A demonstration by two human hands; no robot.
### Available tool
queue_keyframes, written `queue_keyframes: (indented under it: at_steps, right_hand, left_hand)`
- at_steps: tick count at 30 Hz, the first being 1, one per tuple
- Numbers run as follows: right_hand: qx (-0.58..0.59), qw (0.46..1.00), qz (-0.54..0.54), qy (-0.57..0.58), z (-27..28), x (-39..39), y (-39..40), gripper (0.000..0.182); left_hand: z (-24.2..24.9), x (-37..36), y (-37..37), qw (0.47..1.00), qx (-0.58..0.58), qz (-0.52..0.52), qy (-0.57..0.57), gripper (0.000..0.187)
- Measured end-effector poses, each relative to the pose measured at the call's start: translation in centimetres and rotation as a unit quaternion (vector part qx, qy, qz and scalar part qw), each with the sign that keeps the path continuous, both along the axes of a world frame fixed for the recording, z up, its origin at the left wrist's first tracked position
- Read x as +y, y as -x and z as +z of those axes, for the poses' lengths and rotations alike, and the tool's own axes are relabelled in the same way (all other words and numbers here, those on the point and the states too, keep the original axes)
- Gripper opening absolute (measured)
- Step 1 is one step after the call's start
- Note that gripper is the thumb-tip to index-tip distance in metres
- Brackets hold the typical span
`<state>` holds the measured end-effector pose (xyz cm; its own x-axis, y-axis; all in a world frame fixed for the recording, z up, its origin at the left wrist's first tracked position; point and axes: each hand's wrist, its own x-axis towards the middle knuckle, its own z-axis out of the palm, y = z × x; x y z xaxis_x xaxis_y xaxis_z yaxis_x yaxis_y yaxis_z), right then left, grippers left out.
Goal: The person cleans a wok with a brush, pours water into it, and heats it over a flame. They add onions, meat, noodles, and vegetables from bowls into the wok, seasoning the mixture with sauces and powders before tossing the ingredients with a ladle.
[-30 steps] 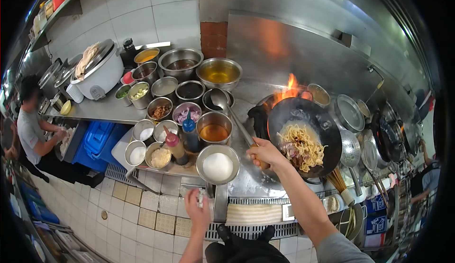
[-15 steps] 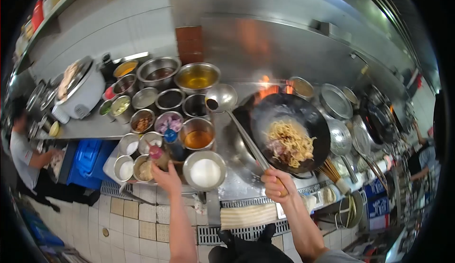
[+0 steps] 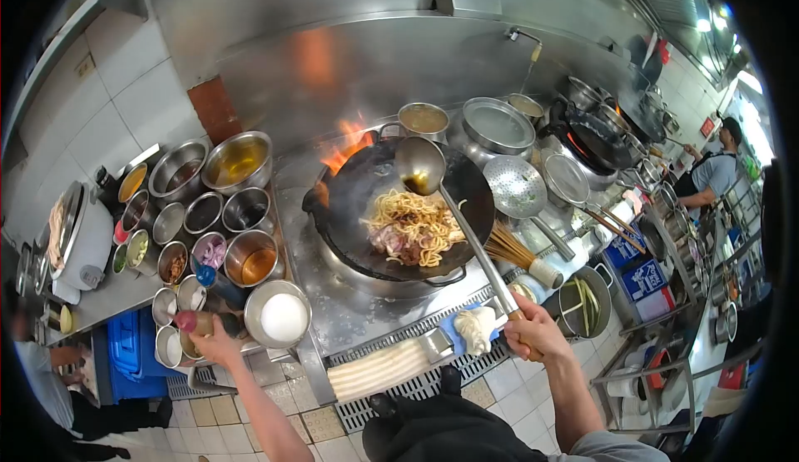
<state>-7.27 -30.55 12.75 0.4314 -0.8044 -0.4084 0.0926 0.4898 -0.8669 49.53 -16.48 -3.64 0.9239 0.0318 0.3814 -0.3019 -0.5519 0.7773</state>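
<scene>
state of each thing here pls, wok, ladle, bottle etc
wok: over the burner, noodles inside
noodles: loosely heaped, mixed with darker bits
flames: burning behind the wok
ladle: held in the right hand, a little dark liquid in its bowl
squeeze bottle: pink top on, left hand at it, grip unclear
perforated skimmer: lying beside the wok, unheld
</scene>
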Motion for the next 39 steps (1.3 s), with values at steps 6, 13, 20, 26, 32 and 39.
queue_keyframes:
  at_steps: [6,13,20,26,32,39]
  right_hand:
    - [0.131,0.988,0.003,0.081,-3.4,2.1,3.1,0.079]
    - [0.069,0.996,0.045,0.04,-6.5,1.9,7.7,0.075]
    - [-0.022,0.997,0.076,0.009,-10.7,1.9,10.3,0.075]
    - [-0.032,0.995,0.096,-0.007,-11.5,0.8,12.0,0.077]
    - [-0.007,0.996,0.086,0.009,-11.5,-1.3,13.1,0.078]
    - [0.008,0.997,0.075,0.014,-9.5,-4.3,14.4,0.08]
  left_hand:
    - [8.1,2.8,6.0,0.949,-0.089,-0.101,0.286,0.06]
    - [15.3,-8.2,21.0,0.819,-0.2,-0.453,-0.291,0.064]
    - [14.0,-14.6,28.8,0.747,-0.2,-0.481,-0.413,0.062]
    - [16.4,-15.3,32.4,0.757,-0.191,-0.474,-0.407,0.058]
    - [16.2,-12.9,31.2,0.779,-0.164,-0.421,-0.435,0.056]
    - [16.9,-9.3,31.1,0.785,-0.138,-0.362,-0.483,0.052]
